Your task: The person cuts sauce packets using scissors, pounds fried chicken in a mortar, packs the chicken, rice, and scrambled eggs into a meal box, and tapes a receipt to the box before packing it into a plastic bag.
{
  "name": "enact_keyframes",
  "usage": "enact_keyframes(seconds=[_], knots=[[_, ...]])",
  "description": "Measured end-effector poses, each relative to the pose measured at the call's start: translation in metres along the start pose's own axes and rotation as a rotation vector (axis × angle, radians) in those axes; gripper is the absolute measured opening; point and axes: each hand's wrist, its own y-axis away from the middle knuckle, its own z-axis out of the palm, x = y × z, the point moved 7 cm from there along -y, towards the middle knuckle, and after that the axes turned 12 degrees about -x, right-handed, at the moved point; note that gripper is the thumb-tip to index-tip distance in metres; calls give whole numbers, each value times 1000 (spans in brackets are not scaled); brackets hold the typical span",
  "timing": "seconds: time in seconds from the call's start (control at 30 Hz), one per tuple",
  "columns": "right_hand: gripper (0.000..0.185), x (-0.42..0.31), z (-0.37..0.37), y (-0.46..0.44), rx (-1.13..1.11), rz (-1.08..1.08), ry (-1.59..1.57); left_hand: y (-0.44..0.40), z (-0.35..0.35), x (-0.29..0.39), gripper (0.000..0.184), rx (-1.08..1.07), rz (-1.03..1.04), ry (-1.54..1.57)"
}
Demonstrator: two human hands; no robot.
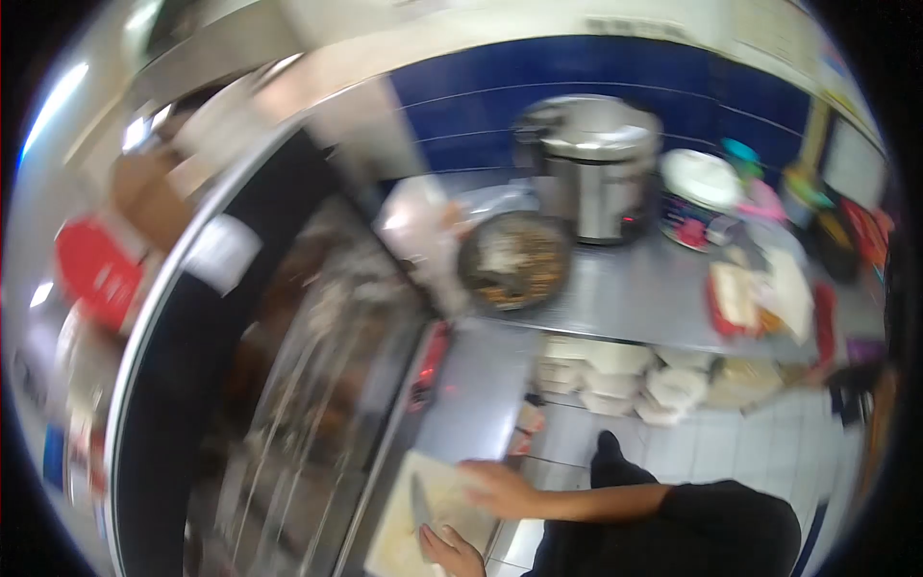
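A pale cutting board (pixel 389 539) lies at the bottom of the head view, and a knife (pixel 418 500) is over it with its blade pointing up the picture. My left hand (pixel 454 553) is closed around the handle end of the knife; the frame's lower edge cuts off part of it. Over the board's right side, my right hand (pixel 502 490) reaches in from the right with its fingers stretched out. It looks unoccupied, though motion blurs it. Faint yellowish marks or bits show on the board.
A glass-fronted cabinet (pixel 317 385) with a dark frame borders the board on the left. Along the metal counter (pixel 625 298) stand a dark pan of food (pixel 519 264), a large steel cooker (pixel 601 173) and a white-lidded tub (pixel 697 188). White foam boxes (pixel 615 375) sit beneath it.
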Motion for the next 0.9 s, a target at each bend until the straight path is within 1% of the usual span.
enact_keyframes(seconds=[0.03, 0.07, 0.1, 0.13, 0.17, 0.2, 0.23, 0.27, 0.3, 0.33, 0.37, 0.4, 0.43, 0.47, 0.5, 0.53, 0.57, 0.6, 0.63, 0.67, 0.7, 0.73, 0.77, 0.8, 0.87, 0.9], knots=[[57, -17, -7, 11, 2, -149, 88, -11, 20, 29, 60, -90, 73, 19], [60, -40, -17, 26, -25, -290, 252, -20, 51, 48, 71, -287, -34, 947], [63, -57, -23, 42, -69, -428, 417, -22, 84, 85, 81, -483, -251, 1846], [63, -41, -37, 53, -10, -372, 433, -27, 82, 133, 85, -613, -346, 1737], [63, -10, -49, 58, -35, -249, 477, -30, 70, 179, 90, -722, -426, 1616], [64, 17, -65, 64, -65, -140, 517, -30, 67, 213, 90, -783, -418, 1596], [52, 36, -106, 85, 108, -14, 477, -35, 60, 248, 90, -770, -246, 1613], [45, 88, -142, 101, -32, 233, 254, -34, 56, 281, 90, -743, -78, 1623], [39, 141, -171, 126, -177, 459, 13, -29, 58, 306, 95, -720, -21, 1524], [35, 146, -234, 168, 430, 237, 286, -24, 71, 323, 95, -739, -2, 1505], [29, 134, -300, 218, 757, 264, 218, -14, 86, 340, 96, -822, 28, 1384], [18, 122, -363, 266, 937, 562, -6, -1, 104, 354, 96, -895, 53, 1265], [16, 120, -421, 311, 1160, 461, 218, 11, 128, 363, 96, -912, 8, 1263], [17, 111, -478, 351, 1292, 484, 276, 26, 149, 386, 96, -921, 16, 1257], [21, 109, -522, 382, 1315, 633, 123, 50, 173, 403, 81, -1016, -114, 1362], [24, 126, -561, 405, 1363, 622, 363, 74, 195, 417, 68, -1109, -252, 1451], [28, 153, -588, 420, 1401, 606, 604, 88, 222, 422, 82, -1154, -166, 1288], [28, 178, -606, 428, 1420, 615, 585, 105, 230, 441, 82, -1167, -156, 1264], [30, 202, -625, 432, 1372, 866, 622, 127, 238, 471, 80, -1234, -71, 1202], [31, 224, -639, 436, 1342, 982, 642, 145, 245, 499, 77, -1292, 13, 1149], [33, 247, -653, 441, 1304, 1098, 661, 155, 248, 517, 77, -1286, 20, 1151], [34, 266, -659, 445, 1311, 1050, 641, 170, 247, 539, 69, -1373, 111, 1124], [35, 264, -665, 443, 1313, 1003, 620, 183, 246, 558, 61, -1455, 200, 1091], [35, 261, -664, 445, 1302, 991, 616, 186, 247, 571, 61, -1438, 197, 1092], [43, 189, -655, 444, 1101, 775, 357, 191, 251, 591, 45, -1423, 350, 794], [39, 165, -644, 445, 1020, 664, 347, 185, 257, 595, 38, -1361, 362, 635]])
